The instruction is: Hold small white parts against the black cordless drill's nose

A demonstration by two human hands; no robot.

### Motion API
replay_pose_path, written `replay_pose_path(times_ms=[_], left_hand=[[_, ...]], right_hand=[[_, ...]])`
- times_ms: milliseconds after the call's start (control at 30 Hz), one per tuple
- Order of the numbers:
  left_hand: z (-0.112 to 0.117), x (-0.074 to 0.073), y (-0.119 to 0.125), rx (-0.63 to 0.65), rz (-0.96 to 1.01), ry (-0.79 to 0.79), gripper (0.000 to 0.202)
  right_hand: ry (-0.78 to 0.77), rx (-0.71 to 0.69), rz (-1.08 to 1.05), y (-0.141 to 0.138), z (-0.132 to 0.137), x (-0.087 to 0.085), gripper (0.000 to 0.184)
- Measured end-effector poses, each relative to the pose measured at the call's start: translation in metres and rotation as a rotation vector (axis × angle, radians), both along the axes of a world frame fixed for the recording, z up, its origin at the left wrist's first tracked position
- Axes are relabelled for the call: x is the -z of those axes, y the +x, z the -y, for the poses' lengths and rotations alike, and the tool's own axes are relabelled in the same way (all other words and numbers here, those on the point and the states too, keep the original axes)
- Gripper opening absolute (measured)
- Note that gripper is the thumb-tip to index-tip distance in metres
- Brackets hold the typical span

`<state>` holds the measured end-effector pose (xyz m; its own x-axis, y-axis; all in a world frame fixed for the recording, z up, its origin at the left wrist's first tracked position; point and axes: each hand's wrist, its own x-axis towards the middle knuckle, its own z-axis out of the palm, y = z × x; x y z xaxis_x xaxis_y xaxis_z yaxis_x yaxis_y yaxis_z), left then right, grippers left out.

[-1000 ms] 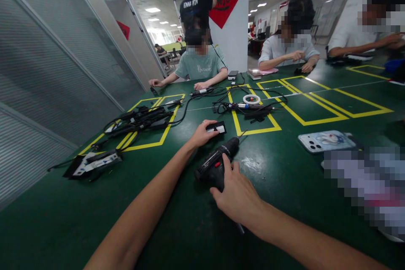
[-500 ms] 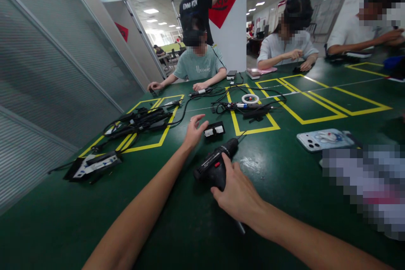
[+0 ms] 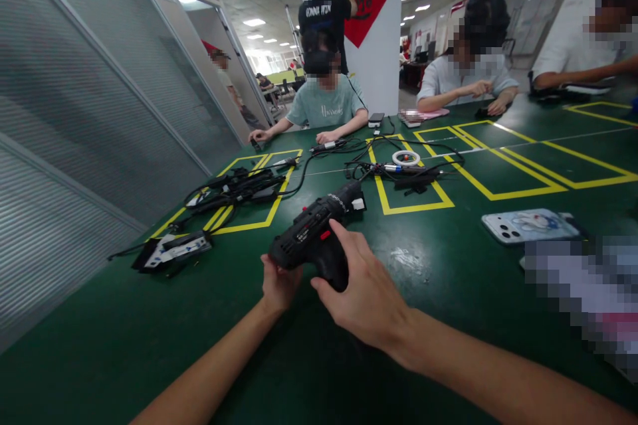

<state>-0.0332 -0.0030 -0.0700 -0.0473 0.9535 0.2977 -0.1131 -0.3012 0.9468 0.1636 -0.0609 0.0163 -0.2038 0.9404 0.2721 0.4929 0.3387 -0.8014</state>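
Note:
A black cordless drill [image 3: 310, 231] with a red button is raised above the green table, its chuck pointing away to the upper right. My right hand [image 3: 366, 289] is closed around its handle, index finger along the side near the red button. Under the drill's rear end, my left hand [image 3: 280, 282] grips it from below, most of its fingers hidden behind the body. Just beyond the chuck sits a small black piece with white parts [image 3: 357, 204], largely covered by the drill. The drill bit is hard to make out against the cables behind.
Tangled black cables [image 3: 239, 186] lie on yellow-taped areas at the left. A black-and-white item [image 3: 172, 251] is nearer on that side. Beyond the drill are a white ring [image 3: 406, 158] and more cables. A phone [image 3: 531, 226] lies right. Several people sit across the table.
The drill has risen from the table, tilted in my right hand. My left hand has moved back from beside the small black piece to the drill's rear end.

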Motion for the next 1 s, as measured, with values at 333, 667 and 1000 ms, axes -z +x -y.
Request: replay_pose_path(times_ms=[333,667,1000], left_hand=[[0.02,-0.052,0.023,0.331,0.126,-0.209,0.056],[0.007,-0.066,-0.006,0.099,-0.067,-0.004,0.036],[0.004,-0.055,-0.002,0.086,-0.199,-0.02,0.026]], right_hand=[[0.205,-0.227,0.122,-0.034,-0.023,0.0,0.073],[0.402,0.063,0.129,0.038,-0.134,0.042,0.043],[0.235,0.019,0.079,0.038,-0.19,0.094,0.062]])
